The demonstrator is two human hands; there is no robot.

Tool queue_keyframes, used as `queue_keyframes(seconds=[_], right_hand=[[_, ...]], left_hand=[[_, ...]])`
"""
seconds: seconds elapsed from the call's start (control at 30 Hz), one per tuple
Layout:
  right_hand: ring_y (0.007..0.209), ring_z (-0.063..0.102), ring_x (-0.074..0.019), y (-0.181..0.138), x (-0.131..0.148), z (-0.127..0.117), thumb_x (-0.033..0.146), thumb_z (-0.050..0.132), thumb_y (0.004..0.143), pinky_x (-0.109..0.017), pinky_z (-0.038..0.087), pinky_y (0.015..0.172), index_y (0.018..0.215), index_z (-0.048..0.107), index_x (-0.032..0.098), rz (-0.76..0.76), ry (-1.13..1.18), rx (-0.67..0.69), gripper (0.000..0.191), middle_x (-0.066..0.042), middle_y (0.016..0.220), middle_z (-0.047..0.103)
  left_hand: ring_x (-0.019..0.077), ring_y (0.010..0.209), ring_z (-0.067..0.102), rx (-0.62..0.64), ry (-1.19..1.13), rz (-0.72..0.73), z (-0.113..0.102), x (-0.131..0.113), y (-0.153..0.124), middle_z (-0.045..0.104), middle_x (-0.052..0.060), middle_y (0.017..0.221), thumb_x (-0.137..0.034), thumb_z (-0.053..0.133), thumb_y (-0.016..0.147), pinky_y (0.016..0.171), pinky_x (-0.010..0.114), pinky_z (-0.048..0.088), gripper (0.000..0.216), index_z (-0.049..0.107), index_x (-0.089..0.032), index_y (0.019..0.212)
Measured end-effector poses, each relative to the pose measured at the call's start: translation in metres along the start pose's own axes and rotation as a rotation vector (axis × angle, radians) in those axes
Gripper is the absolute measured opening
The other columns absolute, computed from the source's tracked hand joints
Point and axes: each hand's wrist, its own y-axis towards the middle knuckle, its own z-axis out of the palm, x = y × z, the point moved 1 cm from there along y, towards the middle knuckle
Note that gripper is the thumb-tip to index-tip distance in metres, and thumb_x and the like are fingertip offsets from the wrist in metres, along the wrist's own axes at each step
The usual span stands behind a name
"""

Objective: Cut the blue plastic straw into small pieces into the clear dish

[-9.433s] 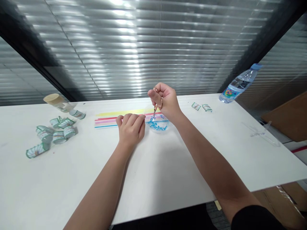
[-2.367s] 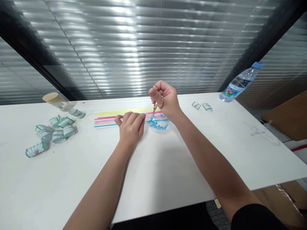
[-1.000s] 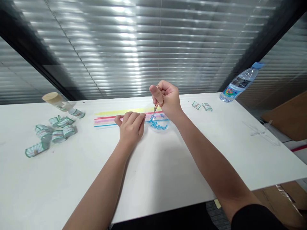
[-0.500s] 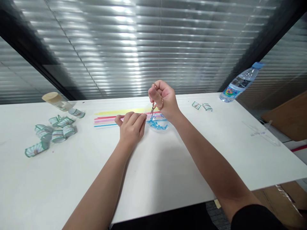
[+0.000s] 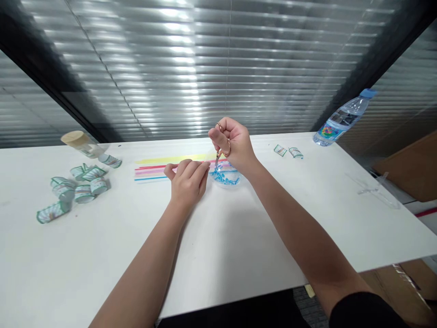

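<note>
My right hand grips small rose-gold scissors, thumb and fingers at the ring handles and blades pointing down. The tips are over a clear round bowl that holds many short blue cut pieces. At the bowl's left edge, my left hand is closed in a pinch, palm down; what lies between its fingertips is hidden. Beneath and behind this hand runs a row of long thin straws in yellow, red, pink and blue.
Several green-and-white printed rolls lie at left, near a clear jar with a tan lid. Two small printed pieces lie at right. A water bottle stands at the back right, with clear plastic strips nearer the table edge.
My right hand has shifted slightly left and down with the scissors, its thumb moving left. My left hand stays almost where it was at the bowl's edge.
</note>
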Motion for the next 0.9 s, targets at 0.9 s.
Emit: queue_keyframes(seconds=[0.9], right_hand=[[0.045, 0.033, -0.0035, 0.0014, 0.0012, -0.0018, 0.056, 0.070, 0.070, -0.019, 0.029, 0.042, 0.064, 0.039, 0.021, 0.012, 0.026, -0.020, 0.047, 0.009, 0.049, 0.038]], left_hand=[[0.0187, 0.085, 0.058, -0.040, -0.008, -0.073, -0.0011, -0.0001, 0.0017, 0.068, 0.000, 0.079, -0.019, 0.054, 0.090, 0.080, 0.038, 0.019, 0.007, 0.060, -0.023, 0.089]])
